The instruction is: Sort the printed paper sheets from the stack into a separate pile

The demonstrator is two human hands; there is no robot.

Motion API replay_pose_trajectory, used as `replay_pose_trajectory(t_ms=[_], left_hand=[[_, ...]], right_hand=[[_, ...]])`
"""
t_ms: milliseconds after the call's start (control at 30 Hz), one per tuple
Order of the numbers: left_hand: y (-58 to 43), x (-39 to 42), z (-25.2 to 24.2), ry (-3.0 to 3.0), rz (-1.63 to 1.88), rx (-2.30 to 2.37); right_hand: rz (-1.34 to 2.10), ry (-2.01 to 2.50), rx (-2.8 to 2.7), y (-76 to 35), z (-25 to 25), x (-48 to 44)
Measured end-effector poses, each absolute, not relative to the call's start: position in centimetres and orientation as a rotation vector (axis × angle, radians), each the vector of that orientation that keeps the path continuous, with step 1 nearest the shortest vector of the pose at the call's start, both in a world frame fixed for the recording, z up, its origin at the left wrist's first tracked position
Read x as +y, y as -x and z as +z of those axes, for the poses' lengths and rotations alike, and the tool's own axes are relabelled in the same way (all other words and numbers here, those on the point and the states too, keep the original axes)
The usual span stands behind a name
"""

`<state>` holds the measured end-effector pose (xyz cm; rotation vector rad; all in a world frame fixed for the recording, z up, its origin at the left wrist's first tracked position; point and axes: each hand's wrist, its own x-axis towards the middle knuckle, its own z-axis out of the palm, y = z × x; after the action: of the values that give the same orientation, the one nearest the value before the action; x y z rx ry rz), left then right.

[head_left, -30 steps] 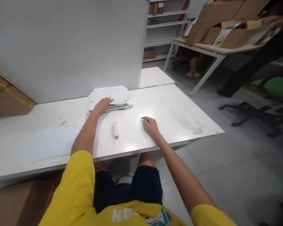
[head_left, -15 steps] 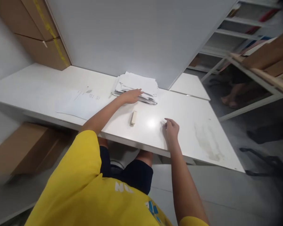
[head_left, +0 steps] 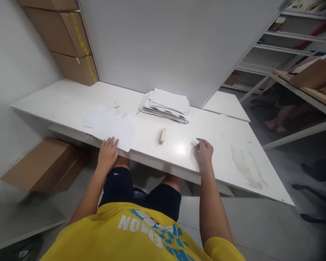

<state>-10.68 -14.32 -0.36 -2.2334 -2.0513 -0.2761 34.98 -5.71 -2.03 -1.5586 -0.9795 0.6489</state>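
Observation:
My left hand (head_left: 108, 152), its fingers spread, lies on the near edge of a white printed paper (head_left: 112, 127) at the table's front. Loosely curled, my right hand (head_left: 205, 151) rests on the tabletop to the right, index finger poking out leftward. Whatever its other fingers might hold is hidden. Between the hands is a small cream-coloured object (head_left: 162, 136) that looks like a mini stapler; neither hand touches it. Behind it, against the panel, a thick stack of paper (head_left: 167, 103) lies with uneven edges.
The white table (head_left: 220, 130) bears a greyish smear (head_left: 247, 166) at its right end. Cardboard boxes (head_left: 73, 65) are stacked at the back left, and another carton (head_left: 40, 163) is below. A grey panel (head_left: 163, 47) rises behind. At right, a person's feet show beneath a frame table (head_left: 299, 94).
My left hand has left the paper stack and come back toward me, down to the printed paper's near edge. My right hand keeps its place and curled pose. The camera view has shifted.

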Motion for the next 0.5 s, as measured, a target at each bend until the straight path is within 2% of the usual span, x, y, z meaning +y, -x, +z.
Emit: replay_pose_trajectory(t_ms=[100, 267, 500], left_hand=[[9.0, -16.0, -0.9, 2.271, -0.423, -1.93], [6.9, -15.7, -0.9, 2.51, -0.461, -1.677], [6.5, -11.7, -0.6, 2.65, -0.423, -1.69]], right_hand=[[0.639, 1.6, -1.029, -35.0, -2.3, -6.0], [0.577, 1.648, -1.079, -35.1, -2.6, -6.0], [0.554, 1.616, -1.067, -35.6, -2.8, -5.7]])
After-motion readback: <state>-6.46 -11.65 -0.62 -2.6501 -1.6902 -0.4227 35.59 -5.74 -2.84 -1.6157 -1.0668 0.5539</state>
